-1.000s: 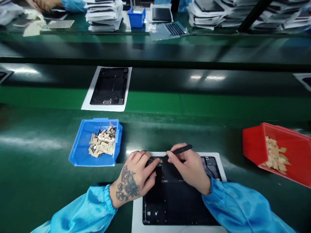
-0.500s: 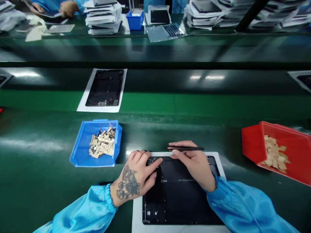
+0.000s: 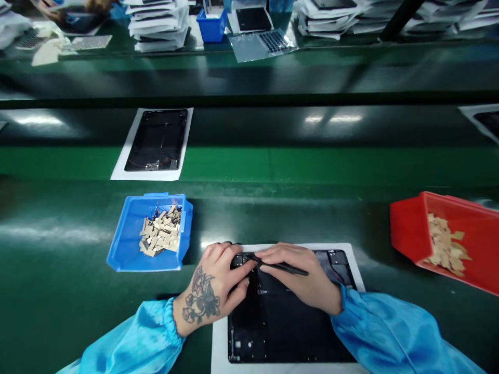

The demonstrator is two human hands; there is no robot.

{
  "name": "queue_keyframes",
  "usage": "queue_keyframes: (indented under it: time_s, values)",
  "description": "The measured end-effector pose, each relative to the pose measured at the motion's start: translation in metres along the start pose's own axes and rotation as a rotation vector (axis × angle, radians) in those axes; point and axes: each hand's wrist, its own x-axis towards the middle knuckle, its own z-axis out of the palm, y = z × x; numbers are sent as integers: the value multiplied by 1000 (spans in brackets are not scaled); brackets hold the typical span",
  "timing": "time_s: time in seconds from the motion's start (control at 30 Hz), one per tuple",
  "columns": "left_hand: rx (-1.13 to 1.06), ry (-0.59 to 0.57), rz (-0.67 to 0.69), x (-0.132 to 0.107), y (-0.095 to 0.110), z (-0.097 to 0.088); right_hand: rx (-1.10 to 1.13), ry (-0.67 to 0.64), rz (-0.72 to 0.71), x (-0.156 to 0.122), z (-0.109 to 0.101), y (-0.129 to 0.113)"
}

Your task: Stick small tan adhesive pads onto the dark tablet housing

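Observation:
A black tablet back cover point(image 3: 296, 327) lies on a white sheet point(image 3: 220, 358) right before me. Over its upper left corner rests my left hand point(image 3: 218, 285), fingers spread and index fingertip pressing near the top edge. My right hand point(image 3: 300, 270) grips black tweezers point(image 3: 286, 267), their tip pointing left, close beside that index finger at the cover's upper left. What lies under the tweezer tip is too small to make out. A blue bin point(image 3: 117, 254) of small beige and dark strips stands left of my hands.
To the right stands a red bin point(image 3: 407, 228) with tan pieces. Beyond, another tablet cover point(image 3: 158, 137) lies on a white sheet on the green belt point(image 3: 312, 166). Across the far bench are paper stacks point(image 3: 158, 26), a small blue box point(image 3: 211, 26) and a co-worker's blurred hands.
My right hand has lowered the tweezers and brought their tip left to my left index finger. The cover on the belt has shifted left in view. My left hand stays nearly in place.

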Motion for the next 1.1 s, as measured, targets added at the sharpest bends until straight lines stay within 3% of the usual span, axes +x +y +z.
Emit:
queue_keyframes:
  time_s: [0.4,0.5,0.63,0.7,0.8,1.1]
  values:
    - [21,4,-7,1,3,-2,-164,-172,-164,1,-2,-1]
    - [-9,-9,-19,-1,3,-5,-57,-105,-43,2,0,0]
    - [-118,49,-37,-5,-1,-6,97,168,279,6,0,-2]
    - [-110,87,-24,-7,-5,-3,180,278,364,8,-1,-4]
    - [-37,91,12,-8,-8,2,267,325,377,9,-1,-3]
    - [9,79,21,-7,-13,4,271,301,361,9,1,2]
